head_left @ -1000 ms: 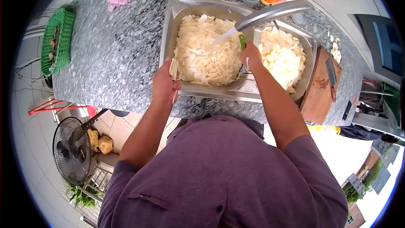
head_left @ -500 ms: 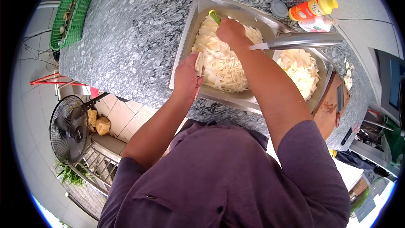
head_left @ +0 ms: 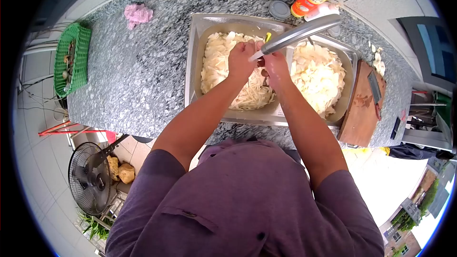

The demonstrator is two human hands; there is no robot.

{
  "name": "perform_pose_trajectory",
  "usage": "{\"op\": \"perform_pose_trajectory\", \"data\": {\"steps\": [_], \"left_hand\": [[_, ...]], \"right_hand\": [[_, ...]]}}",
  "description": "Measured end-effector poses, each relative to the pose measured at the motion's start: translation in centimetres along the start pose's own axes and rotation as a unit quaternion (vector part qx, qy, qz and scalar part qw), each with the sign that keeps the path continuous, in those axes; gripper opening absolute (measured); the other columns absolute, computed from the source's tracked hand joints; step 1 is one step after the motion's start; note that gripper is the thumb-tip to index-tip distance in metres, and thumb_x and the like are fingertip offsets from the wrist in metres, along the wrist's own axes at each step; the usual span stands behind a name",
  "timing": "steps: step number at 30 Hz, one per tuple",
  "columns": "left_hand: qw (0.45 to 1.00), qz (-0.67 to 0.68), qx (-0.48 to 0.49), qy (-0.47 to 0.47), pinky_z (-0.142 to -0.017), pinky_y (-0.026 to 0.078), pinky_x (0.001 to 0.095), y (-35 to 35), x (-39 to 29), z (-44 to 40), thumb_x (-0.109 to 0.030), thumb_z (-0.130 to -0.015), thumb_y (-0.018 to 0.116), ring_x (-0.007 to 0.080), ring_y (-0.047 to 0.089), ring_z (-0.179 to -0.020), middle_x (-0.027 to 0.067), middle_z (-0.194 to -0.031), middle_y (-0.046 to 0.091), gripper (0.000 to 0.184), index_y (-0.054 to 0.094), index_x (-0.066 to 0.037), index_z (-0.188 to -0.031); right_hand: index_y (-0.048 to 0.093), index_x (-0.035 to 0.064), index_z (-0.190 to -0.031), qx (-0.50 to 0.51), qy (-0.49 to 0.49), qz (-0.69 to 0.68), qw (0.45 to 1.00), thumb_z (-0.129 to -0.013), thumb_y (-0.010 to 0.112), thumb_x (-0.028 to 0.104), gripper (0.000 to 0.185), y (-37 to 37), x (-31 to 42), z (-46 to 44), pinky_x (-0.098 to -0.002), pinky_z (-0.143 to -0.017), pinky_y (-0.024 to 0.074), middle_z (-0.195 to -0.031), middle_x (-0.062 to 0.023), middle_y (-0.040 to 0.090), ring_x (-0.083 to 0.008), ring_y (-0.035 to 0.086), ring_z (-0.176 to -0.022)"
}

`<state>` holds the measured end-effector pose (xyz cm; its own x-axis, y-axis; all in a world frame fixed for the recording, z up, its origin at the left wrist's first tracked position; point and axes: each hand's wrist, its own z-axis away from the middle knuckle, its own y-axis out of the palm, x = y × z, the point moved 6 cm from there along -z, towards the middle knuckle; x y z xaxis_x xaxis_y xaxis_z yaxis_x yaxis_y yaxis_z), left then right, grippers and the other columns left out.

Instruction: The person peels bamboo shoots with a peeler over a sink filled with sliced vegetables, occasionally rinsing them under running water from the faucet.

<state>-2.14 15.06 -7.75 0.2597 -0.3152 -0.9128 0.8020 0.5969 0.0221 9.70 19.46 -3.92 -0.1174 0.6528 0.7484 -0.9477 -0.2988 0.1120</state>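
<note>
My left hand and my right hand meet under the spout of the metal tap, above the left basin. From my right hand rises the yellow-green handle of a small tool; its working end is hidden. My left hand is closed, fingers bent in beside the spout; whatever it holds cannot be made out. Below both hands lies a heap of pale vegetable slices and strips in the steel double sink. More pale slices fill the right basin.
A wooden cutting board carrying a knife lies right of the sink. Behind the sink are a yellow-capped bottle and a round grey lid. A pink cloth and a green basket occupy the left counter.
My left hand has moved right and up from the heap's left edge to the tap. My right hand has come down and back beside it, along with the yellow-green handle. The view has shifted.
</note>
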Motion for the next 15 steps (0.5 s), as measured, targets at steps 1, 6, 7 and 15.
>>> {"op": "perform_pose_trajectory", "data": {"steps": [1, 6, 7, 15], "left_hand": [[0.999, -0.02, 0.012, 0.022, -0.06, 0.047, 0.0297, 0.4, 0.1, -0.1, -0.028, -0.1, 0.06, 0.0119, 0.059, -0.068, 0.0052, -0.078, 0.064, 0.028, 0.066, -0.001, -0.097], [0.995, -0.039, 0.092, 0.026, -0.064, 0.052, 0.0311, 0.9, -0.4, -0.4, -0.021, -0.092, 0.068, 0.0174, 0.066, -0.071, 0.0088, -0.081, 0.071, 0.022, 0.07, 0.0, -0.1], [0.993, -0.021, 0.101, -0.059, -0.063, 0.053, 0.0302, 0.8, -1.6, 0.6, -0.021, -0.091, 0.069, 0.0165, 0.066, -0.071, 0.0081, -0.082, 0.071, 0.023, 0.07, 0.0, -0.102], [0.998, -0.031, 0.044, -0.011, -0.06, 0.048, 0.0264, -1.1, -3.6, 0.9, -0.021, -0.09, 0.075, 0.0107, 0.061, -0.07, 0.0045, -0.081, 0.069, 0.025, 0.074, 0.001, -0.101]], "right_hand": [[0.065, 0.0069, -0.1, 0.006, -0.002, 0.008, 1.0, -0.091, 0.074, 0.039, 0.034, -0.4, 0.1, 0.1, -0.0238, -0.047, 0.0319, -0.085, -0.0006, 0.066, -0.0097, 0.06, -0.069], [0.067, 0.0047, -0.098, 0.013, -0.026, 0.035, 0.999, -0.087, 0.079, 0.039, 0.038, -2.5, 0.5, 0.5, -0.026, -0.048, 0.0325, -0.083, -0.0039, 0.069, -0.0119, 0.064, -0.071], [0.068, 0.0043, -0.099, 0.013, -0.031, 0.043, 0.998, -0.087, 0.079, 0.038, 0.037, -2.7, 0.4, 0.7, -0.0262, -0.048, 0.0325, -0.082, -0.004, 0.069, -0.0121, 0.065, -0.072], [0.067, 0.001, -0.101, 0.038, -0.061, -0.026, 0.997, -0.089, 0.076, 0.027, 0.03, -0.2, 0.1, 1.9, -0.0235, -0.045, 0.0377, -0.085, -0.0059, 0.071, -0.0149, 0.071, -0.069]]}}
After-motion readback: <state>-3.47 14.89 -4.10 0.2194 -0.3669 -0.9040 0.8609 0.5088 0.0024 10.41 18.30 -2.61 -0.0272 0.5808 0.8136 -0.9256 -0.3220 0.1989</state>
